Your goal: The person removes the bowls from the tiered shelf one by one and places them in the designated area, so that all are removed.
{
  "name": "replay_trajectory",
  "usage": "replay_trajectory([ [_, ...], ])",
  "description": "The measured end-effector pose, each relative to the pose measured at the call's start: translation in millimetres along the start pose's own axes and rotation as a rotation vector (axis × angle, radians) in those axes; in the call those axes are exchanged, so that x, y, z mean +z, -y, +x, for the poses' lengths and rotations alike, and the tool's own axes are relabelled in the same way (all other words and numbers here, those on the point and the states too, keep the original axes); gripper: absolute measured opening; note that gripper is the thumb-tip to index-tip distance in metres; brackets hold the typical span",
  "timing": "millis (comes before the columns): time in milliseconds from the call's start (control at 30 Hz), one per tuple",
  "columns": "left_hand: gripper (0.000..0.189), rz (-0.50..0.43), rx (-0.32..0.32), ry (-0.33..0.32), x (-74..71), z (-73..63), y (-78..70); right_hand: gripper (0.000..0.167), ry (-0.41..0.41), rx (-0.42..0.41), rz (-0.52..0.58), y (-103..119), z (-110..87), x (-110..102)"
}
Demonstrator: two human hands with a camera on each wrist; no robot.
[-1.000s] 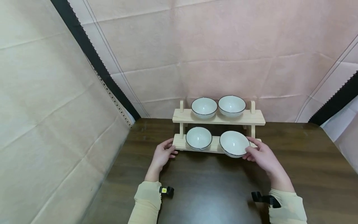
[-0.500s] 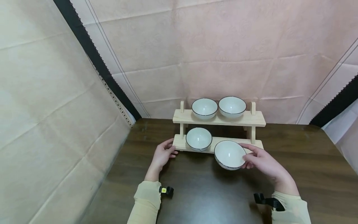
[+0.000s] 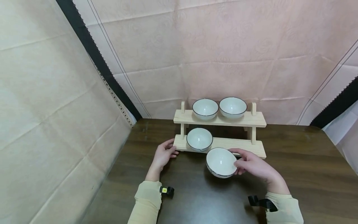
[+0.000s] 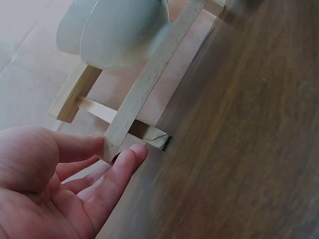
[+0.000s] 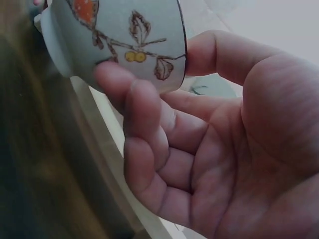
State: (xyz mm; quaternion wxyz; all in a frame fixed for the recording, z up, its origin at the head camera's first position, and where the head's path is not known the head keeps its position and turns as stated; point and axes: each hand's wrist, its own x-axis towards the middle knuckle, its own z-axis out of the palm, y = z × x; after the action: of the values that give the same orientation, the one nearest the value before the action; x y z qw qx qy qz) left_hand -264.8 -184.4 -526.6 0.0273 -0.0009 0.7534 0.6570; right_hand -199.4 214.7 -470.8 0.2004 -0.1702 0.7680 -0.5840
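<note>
My right hand (image 3: 253,165) pinches the right side of a white bowl (image 3: 221,162) with a dark rim, held in front of the rack's lower shelf. In the right wrist view the bowl's outside (image 5: 134,40) shows a painted branch with leaves and yellow berries; fingers curl under it. My left hand (image 3: 164,154) grips the left end of the lower shelf of a two-tier wooden rack (image 3: 237,143). Thumb and fingers hold that shelf end (image 4: 127,117) in the left wrist view. Another bowl (image 3: 199,139) sits on the lower shelf's left half.
Two more white bowls, a left one (image 3: 205,109) and a right one (image 3: 233,107), stand side by side on the upper shelf (image 3: 219,120). The rack stands at the back of a dark wooden table (image 3: 195,199), before a pale cloth backdrop (image 3: 223,46).
My right hand has drawn the bowl off the lower shelf's right half, toward me and to the left. The left hand keeps its grip on the shelf end.
</note>
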Motion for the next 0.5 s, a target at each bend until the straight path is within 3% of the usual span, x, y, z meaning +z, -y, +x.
replay_trajectory([
  [500,0.045,-0.016,0.017,0.012,-1.4,-2.2,-0.7,0.057,0.048,0.005,0.010,-4.2,20.1,35.2],
])
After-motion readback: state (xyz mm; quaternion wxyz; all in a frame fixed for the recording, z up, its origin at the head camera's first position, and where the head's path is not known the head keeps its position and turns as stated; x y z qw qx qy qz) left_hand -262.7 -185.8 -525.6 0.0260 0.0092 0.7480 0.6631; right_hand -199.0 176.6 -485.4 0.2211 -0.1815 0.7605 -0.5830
